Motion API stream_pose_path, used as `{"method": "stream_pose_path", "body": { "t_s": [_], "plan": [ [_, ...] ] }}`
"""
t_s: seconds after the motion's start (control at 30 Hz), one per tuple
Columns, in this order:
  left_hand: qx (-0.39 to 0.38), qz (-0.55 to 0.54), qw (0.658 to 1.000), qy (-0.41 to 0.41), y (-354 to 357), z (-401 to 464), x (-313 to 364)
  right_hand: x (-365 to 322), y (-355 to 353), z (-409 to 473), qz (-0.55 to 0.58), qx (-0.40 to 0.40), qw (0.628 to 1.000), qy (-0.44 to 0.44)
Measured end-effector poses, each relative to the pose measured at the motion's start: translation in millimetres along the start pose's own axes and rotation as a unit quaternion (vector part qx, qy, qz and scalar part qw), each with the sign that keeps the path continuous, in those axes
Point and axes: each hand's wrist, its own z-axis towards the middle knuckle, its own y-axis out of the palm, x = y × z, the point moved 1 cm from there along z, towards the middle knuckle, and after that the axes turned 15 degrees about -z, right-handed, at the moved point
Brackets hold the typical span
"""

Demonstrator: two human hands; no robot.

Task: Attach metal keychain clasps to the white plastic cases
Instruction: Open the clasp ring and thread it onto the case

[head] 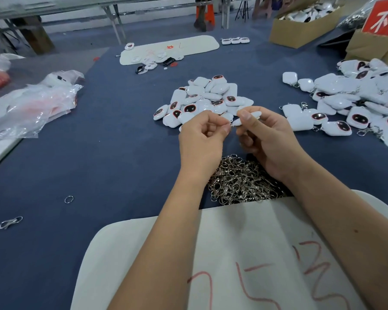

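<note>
My right hand [267,139] pinches a white plastic case [249,117] edge-on above the blue table. My left hand [202,137] is closed, its thumb and forefinger pressed against the case's left end; what they hold there is hidden. Under both wrists lies a heap of metal keychain clasps [240,182]. Just beyond my hands sits a pile of white cases with dark oval faces [202,99]. A larger pile of cases with clasps on them [354,104] spreads at the right.
A white foam pad with red marks [244,253] covers the near edge. A loose ring [68,199] and a stray clasp [10,222] lie at the left. Clear plastic bags [34,104] sit far left, cardboard boxes [305,23] at the back right, another pad [170,49] at the back.
</note>
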Motion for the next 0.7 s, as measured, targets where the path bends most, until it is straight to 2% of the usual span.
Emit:
{"method": "stream_pose_path", "body": {
  "t_s": [0.1, 0.23, 0.33, 0.43, 0.53, 0.7],
  "plan": [
    [-0.047, 0.091, 0.994, 0.034, -1.1, -0.7, -2.7, 0.1, -0.5, -1.2, -0.026, 0.005, 1.000, -0.007],
    [-0.079, 0.122, 0.989, 0.038, -6.5, 1.7, -5.3, 0.0, 0.5, -1.8, -0.066, -0.005, 0.998, -0.010],
    [-0.046, 0.054, 0.997, 0.014, -1.7, 0.3, -2.8, -2.3, -0.2, 0.1, -0.015, 0.002, 1.000, 0.002],
    [0.003, -0.056, 0.997, -0.060, 6.9, -4.2, -1.6, -3.0, -2.1, 0.7, 0.044, 0.003, 0.999, 0.005],
    [-0.006, -0.115, 0.986, -0.121, 9.0, -6.8, 0.1, -2.8, -2.1, -0.7, 0.071, -0.016, 0.997, -0.005],
    [-0.004, -0.169, 0.975, -0.141, 8.5, -7.1, 3.9, -3.5, -2.2, -0.8, 0.085, -0.024, 0.996, -0.014]
  ]
}}
